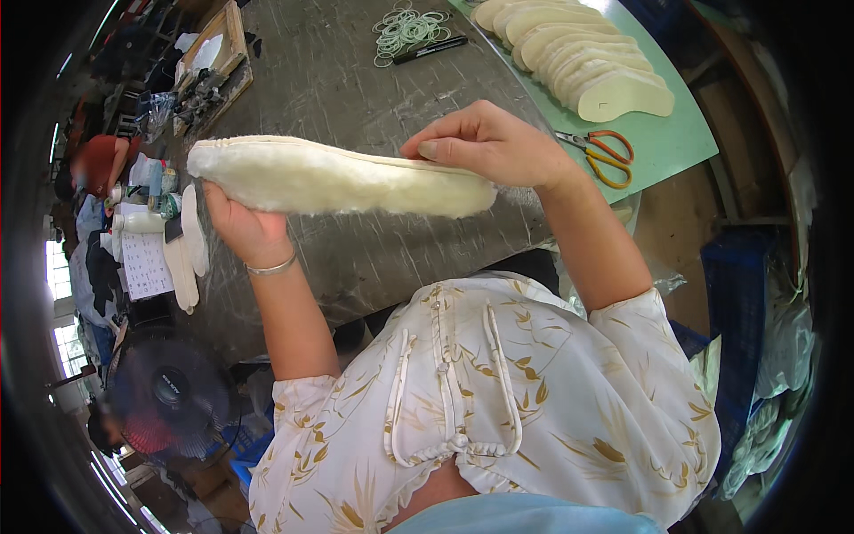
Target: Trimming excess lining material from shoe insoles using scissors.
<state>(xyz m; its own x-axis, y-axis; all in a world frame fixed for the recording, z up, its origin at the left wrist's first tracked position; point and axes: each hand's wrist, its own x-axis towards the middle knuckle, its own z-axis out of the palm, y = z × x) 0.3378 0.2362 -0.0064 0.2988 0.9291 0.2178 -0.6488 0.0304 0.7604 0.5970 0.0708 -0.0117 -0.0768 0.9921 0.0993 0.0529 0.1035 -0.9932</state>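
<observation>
A cream fleece insole (pixel 347 182), possibly more than one layered together, is held up sideways above the dark table. Its fluffy pile faces me, and a pale edge runs along the top. My left hand (pixel 249 227) grips it from below near its left end; most of those fingers are hidden behind the fleece. At the right part of the top edge, my right hand (pixel 485 147) is closed, with thumb and forefinger pinching the rim.
On a green board (pixel 672 147) at the right lie a row of overlapping fleece insoles (pixel 578 62) and orange-and-yellow-handled pliers (pixel 605 151). Pale green rubber bands (pixel 409 31) and a black pen (pixel 430 50) are at the back. A fan (pixel 169 387) stands left; another person (pixel 100 165) is beyond.
</observation>
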